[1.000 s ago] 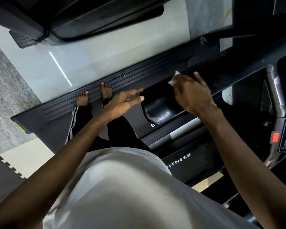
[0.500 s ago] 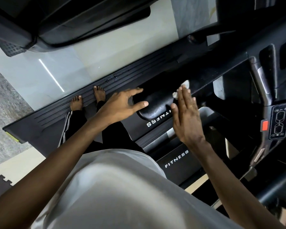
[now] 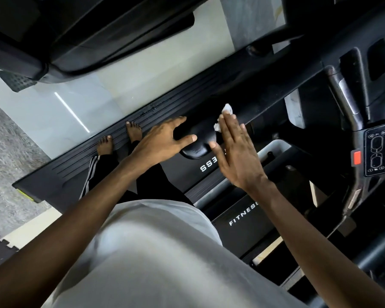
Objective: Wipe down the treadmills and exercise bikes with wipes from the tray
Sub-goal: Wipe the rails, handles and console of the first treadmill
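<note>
The wipe (image 3: 227, 108) is small, white and crumpled. It lies on a black bar (image 3: 267, 101) of the treadmill (image 3: 80, 167), just above the middle of the view, and shows only at 12 o'clock and 10 o'clock of the fingertips that cover it. The right hand (image 3: 236, 154) lies flat over it, fingers straight and close together, palm down, pressing the wipe to the bar without curling round it. Its forearm runs off toward 5 o'clock.

At 9 o'clock of it, the left hand (image 3: 165, 141) is spread wide and grips nothing. Its thumb rests on the treadmill's rounded black end piece (image 3: 196, 150) and its fingers reach toward 2 o'clock. Its arm stretches back toward 7 o'clock.

The treadmill is black, with a ridged side rail and white "FITNESS" lettering (image 3: 242, 214). At 3 o'clock of the right hand sits a control pad (image 3: 377, 150) with a red button (image 3: 357, 157) beside it. Two bare feet (image 3: 133, 132) stand on the ridged rail at 9 o'clock of the left hand.
</note>
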Motion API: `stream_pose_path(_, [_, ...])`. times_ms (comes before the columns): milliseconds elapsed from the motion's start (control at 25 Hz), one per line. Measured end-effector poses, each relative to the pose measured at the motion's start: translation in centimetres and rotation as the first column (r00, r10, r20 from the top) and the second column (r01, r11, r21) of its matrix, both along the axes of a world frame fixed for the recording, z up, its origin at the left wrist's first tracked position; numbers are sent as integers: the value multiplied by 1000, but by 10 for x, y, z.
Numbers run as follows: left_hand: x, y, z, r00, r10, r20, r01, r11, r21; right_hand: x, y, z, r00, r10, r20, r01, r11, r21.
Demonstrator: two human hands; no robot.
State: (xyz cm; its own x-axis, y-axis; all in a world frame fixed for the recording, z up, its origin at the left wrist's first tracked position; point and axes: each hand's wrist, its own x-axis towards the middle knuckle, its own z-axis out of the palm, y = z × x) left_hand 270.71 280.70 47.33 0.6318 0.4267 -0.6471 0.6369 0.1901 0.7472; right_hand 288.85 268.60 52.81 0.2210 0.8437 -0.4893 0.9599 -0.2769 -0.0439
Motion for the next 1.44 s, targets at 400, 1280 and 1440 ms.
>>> stream_pose_path(400, [22, -15, 0, 988, 113, -103, -104, 991, 82, 66, 8, 1, 977, -69, -200, 133, 934, 330])
stream_pose_path(1280, [35, -12, -27, 988, 108, -109, -114, 992, -51, 81, 41, 8, 976, -45, -212, 102, 959, 266])
stream_pose_path(1440, [38, -6, -34, 980, 90, -178, -111, 988, -109, 107, 70, 5, 984, -125, -124, 157, 944, 290])
